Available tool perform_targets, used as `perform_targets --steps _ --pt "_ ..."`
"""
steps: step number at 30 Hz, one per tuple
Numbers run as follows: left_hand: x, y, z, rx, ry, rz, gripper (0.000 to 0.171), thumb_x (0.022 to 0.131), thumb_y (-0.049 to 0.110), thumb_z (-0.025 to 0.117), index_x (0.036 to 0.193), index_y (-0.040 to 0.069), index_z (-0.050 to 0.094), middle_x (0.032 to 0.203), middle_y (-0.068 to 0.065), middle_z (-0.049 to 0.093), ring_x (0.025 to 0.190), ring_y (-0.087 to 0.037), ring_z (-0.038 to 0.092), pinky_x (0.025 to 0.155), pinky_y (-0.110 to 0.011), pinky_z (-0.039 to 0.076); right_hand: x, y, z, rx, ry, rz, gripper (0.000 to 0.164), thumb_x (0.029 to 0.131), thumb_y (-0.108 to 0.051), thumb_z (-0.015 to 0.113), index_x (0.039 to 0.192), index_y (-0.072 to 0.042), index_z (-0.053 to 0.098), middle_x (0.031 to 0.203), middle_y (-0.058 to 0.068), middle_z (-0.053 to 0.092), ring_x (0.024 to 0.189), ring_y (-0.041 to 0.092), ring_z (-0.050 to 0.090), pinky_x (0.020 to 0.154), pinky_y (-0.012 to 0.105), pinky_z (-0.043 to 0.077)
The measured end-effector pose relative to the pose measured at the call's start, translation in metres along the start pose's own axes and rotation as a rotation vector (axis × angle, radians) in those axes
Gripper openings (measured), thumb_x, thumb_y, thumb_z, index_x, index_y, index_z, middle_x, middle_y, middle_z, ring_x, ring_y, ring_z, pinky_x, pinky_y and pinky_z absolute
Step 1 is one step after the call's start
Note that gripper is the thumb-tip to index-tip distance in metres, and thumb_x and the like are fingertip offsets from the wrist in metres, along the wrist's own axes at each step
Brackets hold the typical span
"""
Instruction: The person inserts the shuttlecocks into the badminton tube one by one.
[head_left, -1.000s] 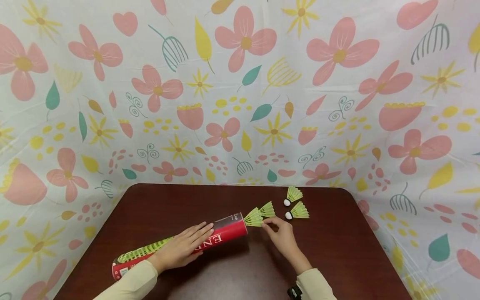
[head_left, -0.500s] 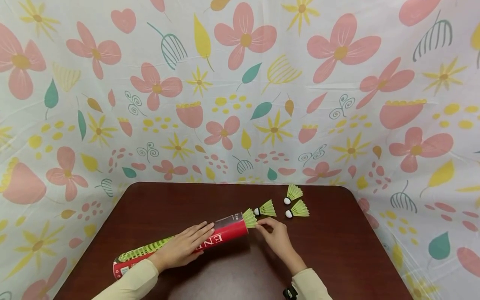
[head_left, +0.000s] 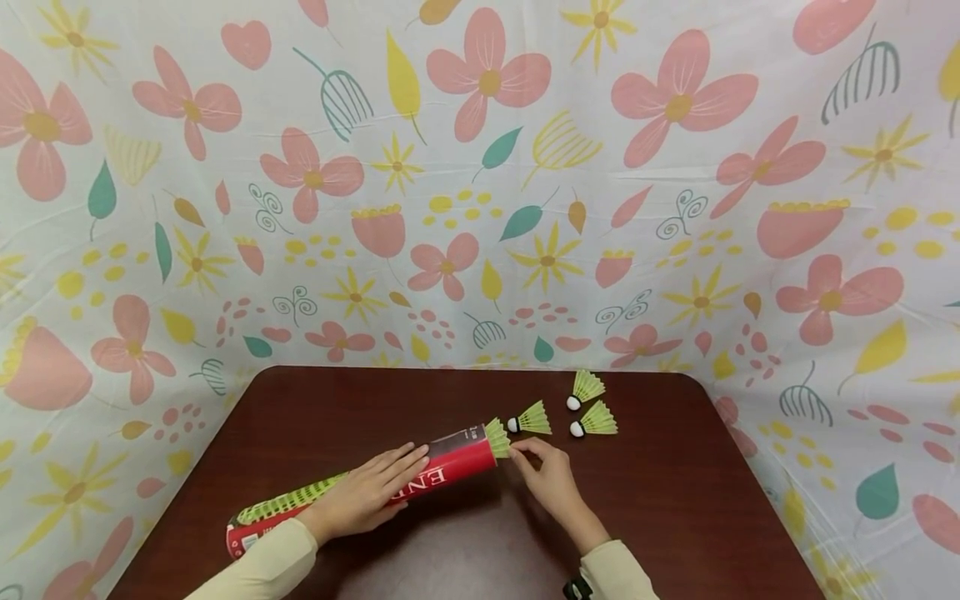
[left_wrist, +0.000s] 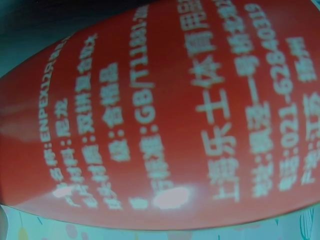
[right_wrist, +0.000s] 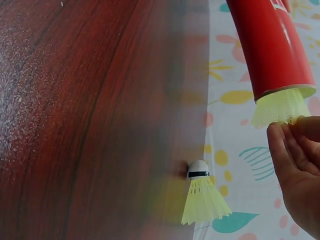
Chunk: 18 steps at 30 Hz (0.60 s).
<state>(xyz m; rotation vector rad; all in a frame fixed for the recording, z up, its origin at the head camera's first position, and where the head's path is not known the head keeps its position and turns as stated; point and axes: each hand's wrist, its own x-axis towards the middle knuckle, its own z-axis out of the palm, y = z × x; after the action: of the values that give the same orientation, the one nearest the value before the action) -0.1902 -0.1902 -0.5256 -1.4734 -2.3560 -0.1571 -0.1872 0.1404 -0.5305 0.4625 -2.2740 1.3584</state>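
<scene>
Pinching shuttlecock with right fingers | laying left fingers flat on "ENPEX" tube, "021-62840319", ending near counter's left edge

A glossy red cylindrical tube with white printed lettering is partly hiding a pale patterned cloth.

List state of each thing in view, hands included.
Tube: on its side, right end open.
Mouth shuttlecock: partly inside tube, skirt edge sticking out, cork hidden.
Near loose shuttlecock: on its side, outside tube.
Other two shuttlecocks: on their sides, close together.
Left hand: resting across tube.
Right hand: pinching mouth shuttlecock's skirt edge.
</scene>
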Motion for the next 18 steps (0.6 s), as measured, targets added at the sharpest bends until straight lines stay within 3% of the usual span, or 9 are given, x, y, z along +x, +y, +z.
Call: perform_targets --steps 10,18 --pt "-0.0003 0.0023 -0.0012 0.024 0.007 -0.005 0.093 0.075 0.024 0.082 0.15 0.004 0.03 0.155 -0.011 0.03 0.136 -0.032 0.038 0.111 -0.038 0.03 0.0001 -0.0018 0.0023 0.032 -0.005 -0.022 0.008 0.084 -0.002 0.072 0.087 -0.009 0.074 0.082 0.006 0.07 0.077 0.01 0.064 0.065 0.026 0.054" --pt "-0.0019 0.0047 -0.0021 0.007 -0.006 -0.009 0.092 0.076 0.024 0.082 0.15 0.004 0.031 0.155 -0.011 0.029 0.136 -0.032 0.038 0.11 -0.038 0.032 -0.0027 -0.0041 0.0092 0.009 0.0 -0.049 0.01 0.081 0.002 0.073 0.083 -0.007 0.073 0.08 -0.003 0.069 0.073 0.007 0.062 0.063 0.024 0.052"
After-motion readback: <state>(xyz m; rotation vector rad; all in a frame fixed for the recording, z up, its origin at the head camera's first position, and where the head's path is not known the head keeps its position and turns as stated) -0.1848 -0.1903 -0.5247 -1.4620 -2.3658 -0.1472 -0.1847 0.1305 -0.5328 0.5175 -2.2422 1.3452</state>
